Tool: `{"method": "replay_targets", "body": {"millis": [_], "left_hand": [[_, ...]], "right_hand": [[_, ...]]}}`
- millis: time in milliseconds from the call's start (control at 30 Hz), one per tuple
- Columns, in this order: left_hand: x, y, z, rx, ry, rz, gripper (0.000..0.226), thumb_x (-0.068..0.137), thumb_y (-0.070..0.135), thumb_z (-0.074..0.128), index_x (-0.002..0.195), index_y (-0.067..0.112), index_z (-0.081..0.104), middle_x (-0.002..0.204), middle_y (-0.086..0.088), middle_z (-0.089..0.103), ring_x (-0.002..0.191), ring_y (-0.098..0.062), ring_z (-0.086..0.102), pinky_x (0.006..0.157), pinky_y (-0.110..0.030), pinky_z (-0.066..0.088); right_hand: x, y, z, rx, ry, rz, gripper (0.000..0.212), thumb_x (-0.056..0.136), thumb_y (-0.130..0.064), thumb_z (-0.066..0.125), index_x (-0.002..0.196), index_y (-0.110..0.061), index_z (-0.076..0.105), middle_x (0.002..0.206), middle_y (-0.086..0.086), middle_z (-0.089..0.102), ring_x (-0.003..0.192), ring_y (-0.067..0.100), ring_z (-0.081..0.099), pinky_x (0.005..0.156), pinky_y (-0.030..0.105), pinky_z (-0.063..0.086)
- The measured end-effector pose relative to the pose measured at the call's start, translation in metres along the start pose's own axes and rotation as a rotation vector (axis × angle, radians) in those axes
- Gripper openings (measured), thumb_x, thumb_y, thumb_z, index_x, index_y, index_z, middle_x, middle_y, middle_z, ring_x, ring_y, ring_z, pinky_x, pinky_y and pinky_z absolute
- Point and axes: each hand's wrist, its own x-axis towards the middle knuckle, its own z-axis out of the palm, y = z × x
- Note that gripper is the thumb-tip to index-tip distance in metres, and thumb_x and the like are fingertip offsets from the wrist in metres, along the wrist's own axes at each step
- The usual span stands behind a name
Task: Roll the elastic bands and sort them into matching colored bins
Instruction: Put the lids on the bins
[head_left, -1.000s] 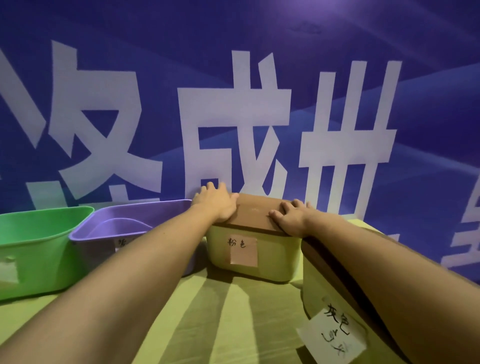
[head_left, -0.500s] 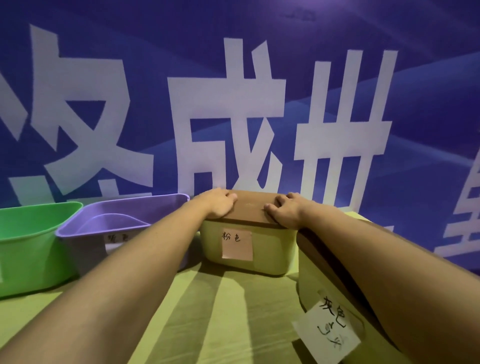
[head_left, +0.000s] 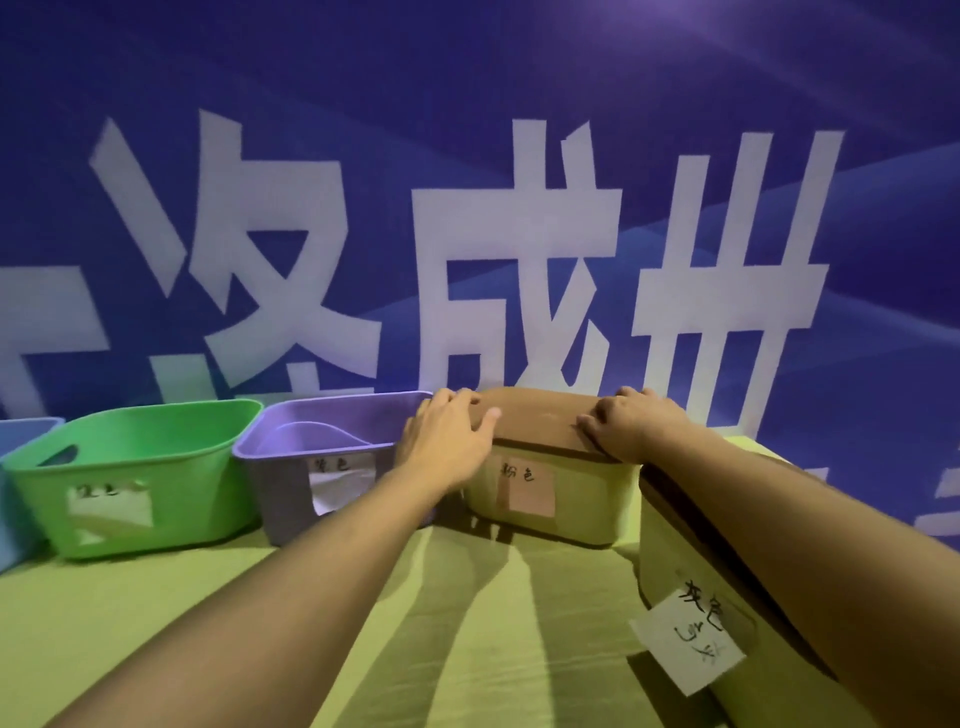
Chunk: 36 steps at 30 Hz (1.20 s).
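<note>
**Head view: both of your hands on the lid of the pink-labelled bin**

Your left hand (head_left: 449, 441) lies on the left end of the brown lid (head_left: 540, 421), fingers spread and nearly straight, thumb pointing to 3 o'clock; it presses there and grasps nothing. Your right hand (head_left: 631, 428) is on the right end of the same lid, its fingers bent over the near edge and gripping it. The lid covers the yellowish bin (head_left: 582, 504), which carries a pink paper label (head_left: 527, 491) on its front.

At 9 o'clock from this bin, touching or almost touching it, stands the purple bin (head_left: 291, 467), open, with a white label. Further at 9 o'clock is the green bin (head_left: 171, 493), also open. At 4 o'clock, under your right forearm, a second covered bin (head_left: 670, 551) shows a white handwritten label (head_left: 685, 642). All stand on a yellow-green tablecloth (head_left: 156, 623). I see no elastic bands; if some are inside the bins, I cannot tell.
</note>
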Motion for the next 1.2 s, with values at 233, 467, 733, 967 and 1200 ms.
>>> {"method": "replay_targets", "body": {"millis": [233, 467, 733, 967, 1200], "left_hand": [[-0.062, -0.042, -0.077, 0.031, 0.129, -0.041, 0.045, 0.103, 0.048, 0.049, 0.14, 0.022, 0.054, 0.142, -0.005, 0.052, 0.128, -0.029, 0.052, 0.108, -0.046, 0.043], [-0.157, -0.112, -0.141, 0.077, 0.189, -0.211, 0.048, 0.103, 0.051, 0.047, 0.144, 0.025, 0.051, 0.146, -0.003, 0.05, 0.134, -0.027, 0.048, 0.11, -0.044, 0.041], [-0.259, -0.213, -0.209, 0.194, 0.223, -0.43, 0.05, 0.104, 0.052, 0.045, 0.146, 0.026, 0.047, 0.149, -0.003, 0.047, 0.135, -0.026, 0.047, 0.108, -0.042, 0.041], [-0.337, -0.319, -0.264, 0.558, 0.209, -0.734, 0.055, 0.102, 0.047, 0.05, 0.148, 0.017, 0.044, 0.146, -0.012, 0.048, 0.131, -0.032, 0.048, 0.104, -0.044, 0.043], [-0.38, -0.392, -0.288, 0.676, 0.147, -0.801, 0.03, 0.1, 0.034, 0.057, 0.124, 0.018, 0.06, 0.122, -0.006, 0.062, 0.112, -0.027, 0.059, 0.087, -0.038, 0.049]], "right_hand": [[-0.061, -0.074, -0.032, 0.112, 0.087, -0.189, 0.045, 0.104, -0.054, 0.047, 0.134, -0.022, 0.056, 0.128, 0.003, 0.064, 0.106, 0.024, 0.065, 0.072, 0.031, 0.055], [-0.145, -0.2, -0.027, 0.333, 0.19, -0.466, 0.042, 0.105, -0.047, 0.047, 0.138, -0.021, 0.053, 0.132, 0.008, 0.061, 0.113, 0.03, 0.063, 0.089, 0.041, 0.053], [-0.223, -0.325, 0.003, 0.471, 0.168, -0.619, 0.051, 0.105, -0.049, 0.044, 0.149, -0.022, 0.045, 0.142, 0.005, 0.054, 0.128, 0.029, 0.055, 0.097, 0.043, 0.05], [-0.267, -0.399, 0.021, 0.37, 0.105, -0.728, 0.051, 0.107, -0.051, 0.038, 0.15, -0.024, 0.042, 0.147, 0.003, 0.051, 0.13, 0.028, 0.053, 0.097, 0.04, 0.046], [-0.277, -0.427, 0.019, 0.3, 0.106, -0.782, 0.053, 0.107, -0.052, 0.038, 0.153, -0.026, 0.04, 0.149, 0.001, 0.049, 0.131, 0.027, 0.052, 0.1, 0.04, 0.046]]}}
